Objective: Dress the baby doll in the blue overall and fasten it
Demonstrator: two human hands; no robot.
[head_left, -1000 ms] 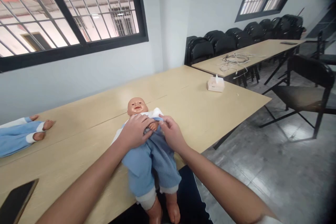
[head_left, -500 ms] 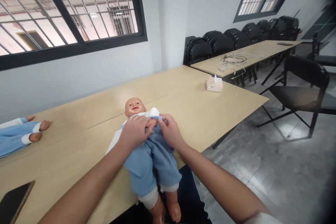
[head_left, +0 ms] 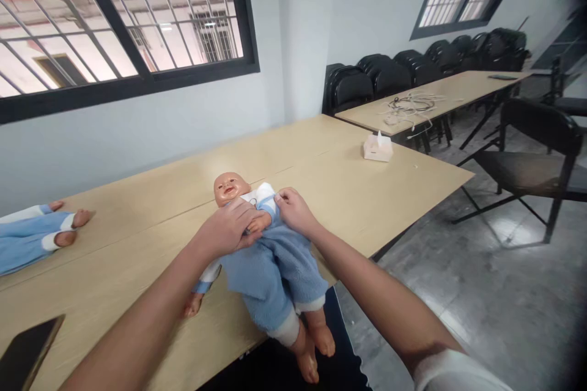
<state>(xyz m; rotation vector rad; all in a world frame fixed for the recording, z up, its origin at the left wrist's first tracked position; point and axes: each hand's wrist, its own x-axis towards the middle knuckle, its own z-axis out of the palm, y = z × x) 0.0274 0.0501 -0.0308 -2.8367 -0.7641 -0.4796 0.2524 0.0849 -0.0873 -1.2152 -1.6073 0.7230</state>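
Note:
A baby doll (head_left: 270, 275) in a white top and fluffy blue trousers lies on its back on the wooden table, its feet past the near edge. My left hand (head_left: 232, 226) is closed around the doll's small hand (head_left: 260, 222) over its chest. With thumb and fingers pinched, my right hand (head_left: 296, 211) grips the blue-and-white sleeve (head_left: 269, 200) of that same arm. The doll's other arm (head_left: 197, 300) rests on the tabletop, partly behind my left forearm. Part of its chest is hidden by my left hand.
Another doll (head_left: 36, 232) in the same clothing lies at the left, cut off by the frame. A phone (head_left: 30, 348) is at the near left. A tissue box (head_left: 378, 148) stands on the right part of the table (head_left: 348, 195). Cables (head_left: 413, 104) lie on the farther table; a folding chair (head_left: 527, 165) stands right.
The doll's legs have swung right, and its head has shifted slightly left. Its other hand has come into view beside my left forearm. More of the gripped sleeve shows, lying over the doll's hand's wrist.

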